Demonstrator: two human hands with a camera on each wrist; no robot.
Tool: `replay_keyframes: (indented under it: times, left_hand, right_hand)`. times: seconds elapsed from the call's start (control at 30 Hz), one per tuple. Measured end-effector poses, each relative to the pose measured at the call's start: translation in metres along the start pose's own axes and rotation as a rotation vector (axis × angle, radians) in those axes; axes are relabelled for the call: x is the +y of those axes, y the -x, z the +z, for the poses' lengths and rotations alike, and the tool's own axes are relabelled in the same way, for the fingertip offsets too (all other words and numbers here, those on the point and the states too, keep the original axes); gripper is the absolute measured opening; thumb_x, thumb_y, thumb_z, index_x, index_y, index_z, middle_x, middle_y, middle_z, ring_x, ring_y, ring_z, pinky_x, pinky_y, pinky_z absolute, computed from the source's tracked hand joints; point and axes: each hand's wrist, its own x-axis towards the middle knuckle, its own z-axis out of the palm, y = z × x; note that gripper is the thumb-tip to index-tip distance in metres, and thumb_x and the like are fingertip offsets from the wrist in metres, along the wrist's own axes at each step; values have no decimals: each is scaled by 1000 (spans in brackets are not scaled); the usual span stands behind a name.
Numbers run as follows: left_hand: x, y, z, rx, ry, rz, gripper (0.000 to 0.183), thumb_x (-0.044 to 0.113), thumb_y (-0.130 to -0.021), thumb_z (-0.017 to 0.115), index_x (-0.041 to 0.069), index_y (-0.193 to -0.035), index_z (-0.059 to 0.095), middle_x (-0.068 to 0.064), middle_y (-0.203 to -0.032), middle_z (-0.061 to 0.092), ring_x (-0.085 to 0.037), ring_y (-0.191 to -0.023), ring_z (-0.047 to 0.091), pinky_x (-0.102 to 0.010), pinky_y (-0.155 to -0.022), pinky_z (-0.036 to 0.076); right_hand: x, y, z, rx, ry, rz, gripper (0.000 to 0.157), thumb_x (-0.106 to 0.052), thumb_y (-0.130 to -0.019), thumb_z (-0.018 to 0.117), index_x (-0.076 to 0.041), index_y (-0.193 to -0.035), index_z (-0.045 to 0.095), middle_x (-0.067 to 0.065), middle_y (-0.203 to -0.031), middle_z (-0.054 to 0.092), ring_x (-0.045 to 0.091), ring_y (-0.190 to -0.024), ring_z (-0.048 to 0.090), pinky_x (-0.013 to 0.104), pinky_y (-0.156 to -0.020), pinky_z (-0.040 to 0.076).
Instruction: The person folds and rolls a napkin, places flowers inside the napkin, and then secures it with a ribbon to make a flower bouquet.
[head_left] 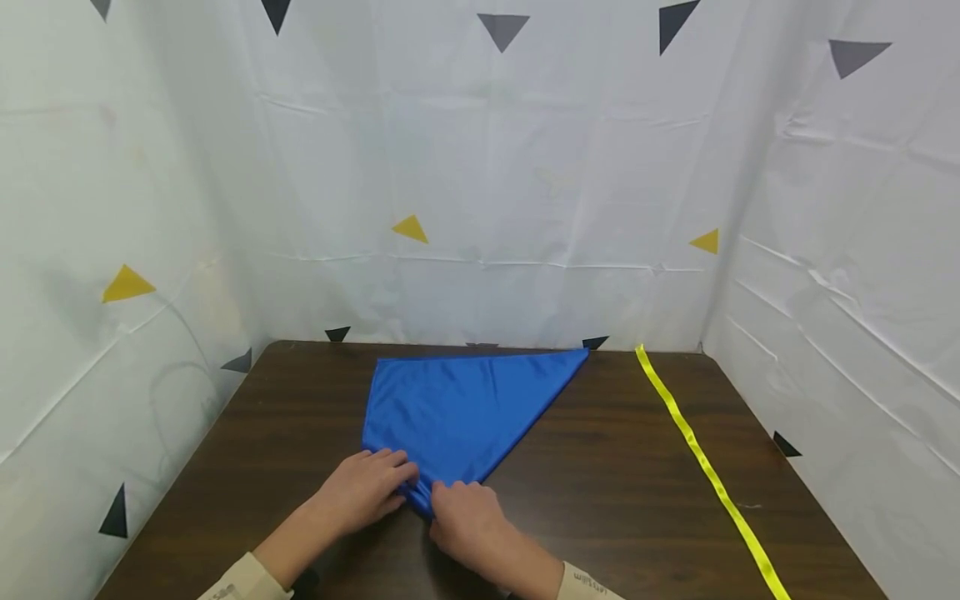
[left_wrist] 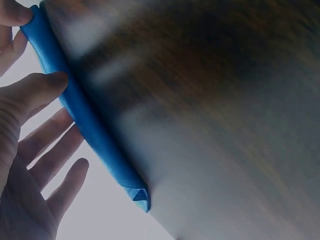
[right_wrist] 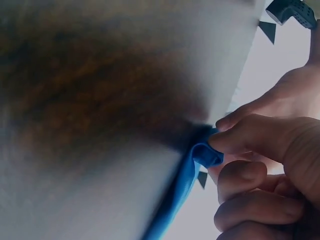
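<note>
A shiny blue cloth [head_left: 457, 408] lies on the dark wooden table, its near edge rolled into a narrow tube and its far right corner tapering to a point. My left hand [head_left: 363, 487] holds the roll on the left; in the left wrist view the thumb presses the tube [left_wrist: 92, 125] and the fingers spread behind it. With thumb and forefinger, my right hand [head_left: 472, 525] pinches the roll's near right end. The right wrist view shows a small folded tip of the cloth [right_wrist: 207, 154] at that thumb, with the other fingers curled in.
A yellow ribbon [head_left: 697, 454] runs along the right side of the table [head_left: 600, 500], from the back edge towards the front. White sheets [head_left: 480, 167] with grey, black and yellow triangles hang at the back and both sides.
</note>
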Motion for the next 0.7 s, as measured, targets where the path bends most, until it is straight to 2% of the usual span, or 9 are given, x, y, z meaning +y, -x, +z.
replay_keyframes:
  times: [0.17,0.3,0.5,0.63,0.7]
  left_hand:
    - [1,-1,0,25,-7,12,18,29,-91,88,28,-99,72,10,-92,61,-13,-87,65,-35,-73,54]
    - [2,-3,0,33,-15,13,14,27,-91,87,30,-95,74,11,-90,63,-13,-87,65,-35,-73,53]
    - [0,-6,2,37,-18,11,8,28,-93,85,33,-96,79,11,-91,66,-14,-91,68,-44,-89,55]
    - [-2,-7,3,1,7,-2,6,29,-95,83,34,-98,81,11,-92,67,-14,-92,68,-48,-96,54]
    - [-2,-8,2,-10,15,-3,5,29,-96,82,34,-98,81,11,-92,67,-14,-91,68,-48,-96,54]
  right_hand:
    - [5,0,-5,-46,-52,13,20,-22,-88,79,-14,-81,63,6,-73,65,26,-65,66,44,-55,52]
    - [12,-1,-8,-86,-92,18,22,-21,-90,77,-14,-76,61,3,-70,61,21,-62,60,42,-55,49]
    - [20,-2,-8,-64,-114,-8,30,-23,-92,76,-17,-72,55,-2,-65,53,16,-57,50,38,-51,42]
    - [20,-1,-6,-44,-100,-23,25,-23,-92,78,-18,-83,55,-2,-67,52,15,-57,50,37,-49,42]
    - [19,-1,-6,-39,-86,-20,23,-22,-91,79,-17,-89,56,0,-69,56,17,-59,54,38,-50,44]
